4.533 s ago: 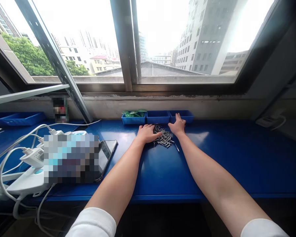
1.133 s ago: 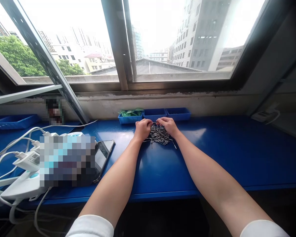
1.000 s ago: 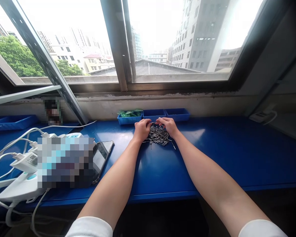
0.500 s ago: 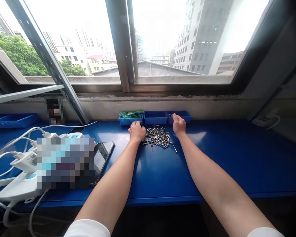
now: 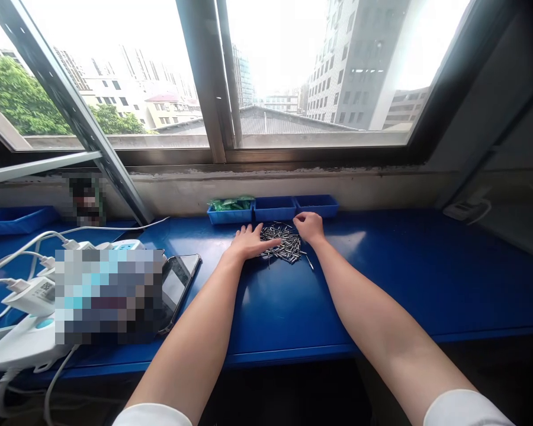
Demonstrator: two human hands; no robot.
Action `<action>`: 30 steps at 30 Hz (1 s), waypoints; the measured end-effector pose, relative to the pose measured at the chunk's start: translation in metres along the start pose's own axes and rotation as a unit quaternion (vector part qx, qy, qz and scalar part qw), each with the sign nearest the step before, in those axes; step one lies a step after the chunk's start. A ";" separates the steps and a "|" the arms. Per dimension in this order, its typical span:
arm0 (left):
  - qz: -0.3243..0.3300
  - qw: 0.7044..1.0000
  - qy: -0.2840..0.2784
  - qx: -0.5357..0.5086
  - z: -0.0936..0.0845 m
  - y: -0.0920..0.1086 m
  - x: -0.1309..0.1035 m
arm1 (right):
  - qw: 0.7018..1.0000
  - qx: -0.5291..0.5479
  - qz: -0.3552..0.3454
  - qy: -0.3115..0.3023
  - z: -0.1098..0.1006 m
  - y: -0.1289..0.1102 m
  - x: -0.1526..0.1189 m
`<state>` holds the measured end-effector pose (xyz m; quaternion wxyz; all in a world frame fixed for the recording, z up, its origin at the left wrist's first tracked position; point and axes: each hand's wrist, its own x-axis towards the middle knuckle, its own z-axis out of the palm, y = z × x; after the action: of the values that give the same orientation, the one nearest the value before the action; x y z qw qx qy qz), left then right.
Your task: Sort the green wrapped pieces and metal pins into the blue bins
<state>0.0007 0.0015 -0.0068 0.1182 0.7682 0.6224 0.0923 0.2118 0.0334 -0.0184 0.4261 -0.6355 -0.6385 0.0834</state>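
Observation:
A heap of small thin metal pins (image 5: 288,248) lies on the blue table. My left hand (image 5: 247,242) rests at the heap's left edge, fingers spread, with the thumb reaching over the pins. On the opposite side is my right hand (image 5: 311,228), its fingers curled into a pinch; whatever may be between the fingertips is hidden. It is just in front of the right blue bin (image 5: 317,207). The middle blue bin (image 5: 274,210) stands behind the heap, and the left blue bin (image 5: 231,216) holds green plastic packets (image 5: 231,204).
A phone (image 5: 182,281) lies to the left, beside a blurred patch. Farther left are a white power strip (image 5: 24,346) with plugs and cables, and a blue tray (image 5: 18,221). A metal post (image 5: 115,177) rises behind the table, below the window.
My right hand has come from the right bin back toward the heap; the pin seen at its fingertips is no longer visible. My left hand has spread its fingers, thumb over the heap.

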 end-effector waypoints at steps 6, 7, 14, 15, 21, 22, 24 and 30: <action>0.091 0.994 -0.052 0.023 0.004 0.002 -0.004 | 0.995 -0.031 0.047 -0.076 0.006 -0.003 0.001; 0.103 0.993 -0.054 0.025 0.004 0.004 -0.004 | 0.994 -0.041 0.056 -0.081 0.007 -0.004 0.001; 0.134 0.990 -0.015 0.029 0.011 0.019 -0.005 | 0.987 -0.074 0.088 -0.108 0.006 -0.009 0.001; 0.132 0.991 -0.007 0.030 0.012 0.020 -0.005 | 0.987 -0.073 0.092 -0.109 0.005 -0.009 0.001; 0.107 0.993 0.028 0.029 0.015 0.023 -0.001 | 0.990 -0.020 0.117 -0.075 -0.005 -0.013 -0.002; 0.103 0.994 0.033 0.026 0.015 0.023 0.000 | 0.989 -0.005 0.129 -0.073 -0.006 -0.015 -0.003; 0.096 0.994 0.041 0.021 0.015 0.024 0.000 | 0.985 0.016 0.153 -0.072 -0.008 -0.018 -0.006; 0.086 0.995 0.041 0.007 0.014 0.024 0.000 | 0.992 0.014 0.108 -0.062 -0.020 -0.024 -0.038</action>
<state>0.0272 -0.0044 -0.0126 0.0785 0.8154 0.5587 0.1296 0.2008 -0.0130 -0.0071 0.3828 -0.6886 -0.5898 0.1773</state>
